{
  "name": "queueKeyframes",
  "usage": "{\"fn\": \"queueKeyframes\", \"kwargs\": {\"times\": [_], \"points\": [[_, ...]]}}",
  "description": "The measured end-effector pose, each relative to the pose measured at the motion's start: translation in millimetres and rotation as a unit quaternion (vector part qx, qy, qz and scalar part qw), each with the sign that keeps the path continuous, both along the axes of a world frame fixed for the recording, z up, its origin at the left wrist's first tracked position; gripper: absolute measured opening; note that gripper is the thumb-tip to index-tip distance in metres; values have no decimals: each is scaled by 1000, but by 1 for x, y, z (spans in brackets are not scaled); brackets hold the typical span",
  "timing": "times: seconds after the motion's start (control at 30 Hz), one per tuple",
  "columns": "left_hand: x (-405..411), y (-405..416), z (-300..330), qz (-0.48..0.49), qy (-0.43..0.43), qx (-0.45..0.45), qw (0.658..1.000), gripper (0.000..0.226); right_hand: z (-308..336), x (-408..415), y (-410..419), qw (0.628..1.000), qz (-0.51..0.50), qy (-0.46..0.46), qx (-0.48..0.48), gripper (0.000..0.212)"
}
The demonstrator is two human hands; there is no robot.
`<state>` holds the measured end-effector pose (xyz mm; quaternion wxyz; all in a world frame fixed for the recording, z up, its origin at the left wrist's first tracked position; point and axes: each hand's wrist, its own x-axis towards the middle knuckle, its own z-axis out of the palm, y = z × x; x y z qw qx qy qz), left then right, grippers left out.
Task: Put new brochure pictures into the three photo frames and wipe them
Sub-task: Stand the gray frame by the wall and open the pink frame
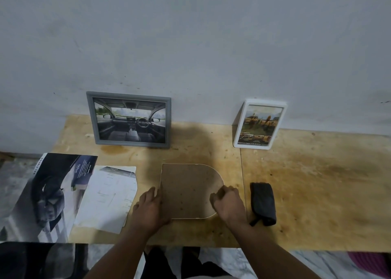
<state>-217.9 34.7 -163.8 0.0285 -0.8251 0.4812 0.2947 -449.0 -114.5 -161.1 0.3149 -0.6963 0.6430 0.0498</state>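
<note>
A: What lies in front of the person?

B: A wooden table against a grey wall; at its near middle a third frame lies face down, brown backing board up, one end rounded; take this frame as the landmark.

A: And the hands?

B: The left hand rests on the frame's left edge, fingers fairly straight, pressing rather than gripping; the right hand sits at the rounded right end with fingers curled over the rim, seemingly pinching the backing or a tab there; the exact hold is hard to tell.

A: Where are the other pieces?

B: Behind the frame to the left, a grey frame with a car-interior picture leans on the wall; behind to the right, a white frame with a yellowish picture; just left of it a cut brochure sheet, and beyond that a dark brochure; just right, a folded black cloth.

A: Which step is this?

B: Likely opening or closing the back of the last frame; next calls for seating the backing, turning the frame over, then wiping with the cloth.
</note>
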Motion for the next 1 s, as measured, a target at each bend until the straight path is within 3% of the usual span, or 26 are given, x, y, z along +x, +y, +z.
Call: {"fn": "queueKeyframes", "kwargs": {"times": [0.13,0.4,0.7,0.87,0.97,1.0], "points": [[3,-2,1,1,-3,1,1000,113,-5,6,-15,992,-99,-61,40,29],[3,-4,2,-21,-26,4,999,112,-12,-3,-29,988,-124,-61,75,32],[5,-4,3,-33,-33,3,999,112,3,-6,-26,968,-173,-157,92,31],[5,-2,1,-26,-28,-7,999,116,15,-14,-17,923,-215,-306,90,12],[7,-2,1,-16,-15,-20,1000,113,26,-14,-23,856,-270,-420,136,18],[7,-2,1,-15,-12,-21,1000,112,27,-13,-30,850,-283,-425,130,21]]}}
